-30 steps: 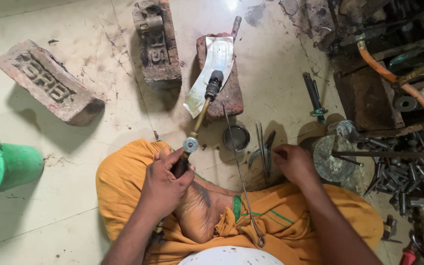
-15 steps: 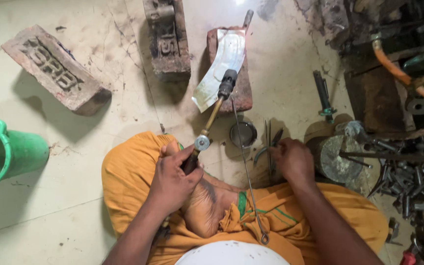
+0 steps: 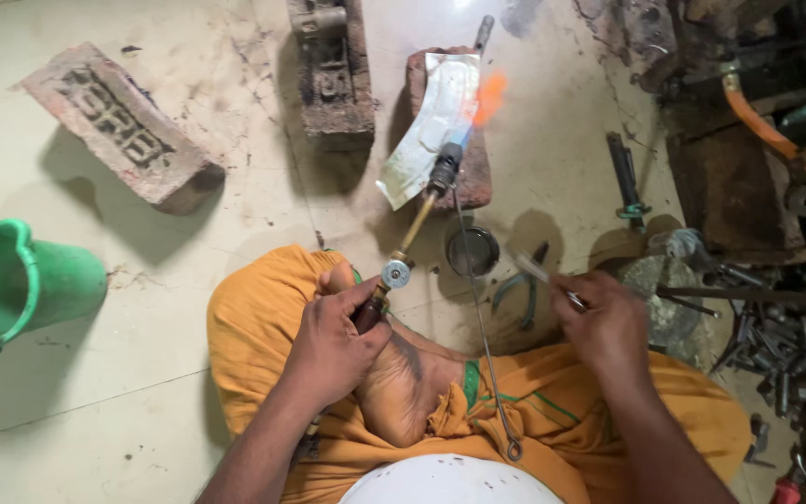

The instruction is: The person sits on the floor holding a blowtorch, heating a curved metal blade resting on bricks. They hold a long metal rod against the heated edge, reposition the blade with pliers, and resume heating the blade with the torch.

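I sit cross-legged on the floor in orange cloth. My left hand (image 3: 333,350) grips the dark handle of a gas torch (image 3: 419,219) with a brass tube and a round valve knob. Its nozzle points at a shiny metal sheet (image 3: 436,117) lying on a brick (image 3: 478,182), and an orange flame (image 3: 490,95) burns at the tip. My right hand (image 3: 601,325) pinches a thin pale stick (image 3: 535,269) above the pliers (image 3: 518,287). A long thin wire (image 3: 479,327) with a looped end runs across my lap.
A small round tin (image 3: 472,250) sits beside the pliers. Two more bricks (image 3: 118,121) (image 3: 333,65) lie at the back, and a green bucket (image 3: 11,285) stands at the left. An orange hose (image 3: 765,126), a dark hand tool (image 3: 625,177) and piled metal parts (image 3: 781,350) crowd the right.
An orange flame now burns at the torch tip, which was unlit before. My right hand has lifted off the floor by the pliers, now holding the thin stick.
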A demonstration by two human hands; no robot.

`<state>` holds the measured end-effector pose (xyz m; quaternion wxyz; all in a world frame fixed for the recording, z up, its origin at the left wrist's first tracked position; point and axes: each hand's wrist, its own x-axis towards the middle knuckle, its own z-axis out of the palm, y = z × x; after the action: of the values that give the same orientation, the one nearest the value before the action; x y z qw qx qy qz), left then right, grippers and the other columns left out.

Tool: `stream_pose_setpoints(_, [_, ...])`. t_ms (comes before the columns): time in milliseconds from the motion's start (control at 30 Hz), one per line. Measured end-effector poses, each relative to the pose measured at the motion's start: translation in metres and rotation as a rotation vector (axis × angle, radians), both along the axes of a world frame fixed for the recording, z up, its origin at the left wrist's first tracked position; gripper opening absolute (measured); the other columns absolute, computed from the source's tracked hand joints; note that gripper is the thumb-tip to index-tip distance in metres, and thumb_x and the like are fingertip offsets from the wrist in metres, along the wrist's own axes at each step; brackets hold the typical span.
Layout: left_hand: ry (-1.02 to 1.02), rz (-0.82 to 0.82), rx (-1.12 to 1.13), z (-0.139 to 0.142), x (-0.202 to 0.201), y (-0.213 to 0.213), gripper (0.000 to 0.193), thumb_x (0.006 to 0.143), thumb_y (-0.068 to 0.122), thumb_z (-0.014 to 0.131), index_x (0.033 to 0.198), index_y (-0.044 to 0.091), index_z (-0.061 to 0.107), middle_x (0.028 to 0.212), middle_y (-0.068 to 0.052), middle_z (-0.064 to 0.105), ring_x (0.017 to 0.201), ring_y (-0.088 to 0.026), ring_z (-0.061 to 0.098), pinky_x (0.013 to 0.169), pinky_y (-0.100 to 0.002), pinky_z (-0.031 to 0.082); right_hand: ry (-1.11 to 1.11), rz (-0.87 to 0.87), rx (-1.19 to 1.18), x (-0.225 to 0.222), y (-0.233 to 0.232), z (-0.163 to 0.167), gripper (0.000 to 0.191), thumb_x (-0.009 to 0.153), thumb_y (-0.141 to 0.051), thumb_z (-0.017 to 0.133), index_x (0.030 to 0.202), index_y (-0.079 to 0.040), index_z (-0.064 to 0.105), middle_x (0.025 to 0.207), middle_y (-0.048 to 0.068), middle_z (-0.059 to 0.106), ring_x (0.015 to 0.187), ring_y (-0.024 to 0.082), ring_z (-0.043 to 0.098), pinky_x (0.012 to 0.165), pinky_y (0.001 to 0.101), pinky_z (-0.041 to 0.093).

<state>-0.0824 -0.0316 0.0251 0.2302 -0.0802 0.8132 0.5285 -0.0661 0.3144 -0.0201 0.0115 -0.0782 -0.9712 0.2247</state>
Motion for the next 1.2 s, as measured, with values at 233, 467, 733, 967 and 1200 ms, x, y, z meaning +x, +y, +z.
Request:
stream_pose_setpoints(233, [0.171,-0.02,-0.016,-0.002,0.003,0.013,0.035,0.081,0.019,0.071,0.115,0.011,0.071,0.059,-0.008,0.058,0.058,-0.021,0.057,0.08,-0.033,0.049,-0.026,0.256,0.234,-0.017,-0.037,0.013,0.017,0.083,-0.019,0.072,0.098,-0.013,0.08,0.088,0.009,0.07,0.082,0.034,0.068,0.072,0.0465,0.055])
stream_pose_setpoints(467, [0.071,0.015,-0.006,-0.001,0.003,0.01,0.038,0.081,0.019,0.071,0.118,0.01,0.072,0.058,-0.008,0.057,0.055,-0.02,0.056,0.071,-0.031,0.051,-0.055,0.29,0.24,-0.028,-0.042,-0.007,0.009,0.08,-0.015,0.069,0.083,-0.009,0.075,0.089,0.01,0.068,0.086,0.034,0.068,0.074,0.0474,0.056])
stream_pose_setpoints(733, [0.158,0.004,-0.033,-0.009,0.003,0.009,0.047,0.079,0.02,0.075,0.123,0.003,0.07,0.061,-0.009,0.066,0.06,-0.018,0.064,0.09,-0.03,0.048,-0.028,0.216,0.132,-0.027,-0.04,0.0,0.012,0.083,-0.015,0.072,0.09,-0.008,0.079,0.084,0.013,0.07,0.076,0.035,0.069,0.07,0.0457,0.056])
stream_pose_setpoints(967, [0.081,0.104,0.012,-0.01,0.002,0.011,0.048,0.08,0.021,0.073,0.125,0.004,0.07,0.067,-0.011,0.067,0.065,-0.018,0.065,0.082,-0.031,0.054,0.012,0.036,-0.083,-0.025,-0.013,0.032,0.015,0.084,-0.011,0.077,0.097,-0.004,0.081,0.087,0.013,0.075,0.069,0.022,0.071,0.064,0.0344,0.056])
stream_pose_setpoints(1200, [0.326,0.144,0.02,-0.016,0.002,0.016,0.045,0.082,0.018,0.076,0.123,0.0,0.073,0.078,-0.01,0.074,0.076,-0.017,0.069,0.09,-0.032,0.049,-0.085,-0.351,-0.416,-0.054,-0.007,0.044,0.022,0.086,-0.017,0.08,0.104,-0.005,0.082,0.072,0.003,0.07,0.059,0.009,0.054,0.051,0.0266,0.041])
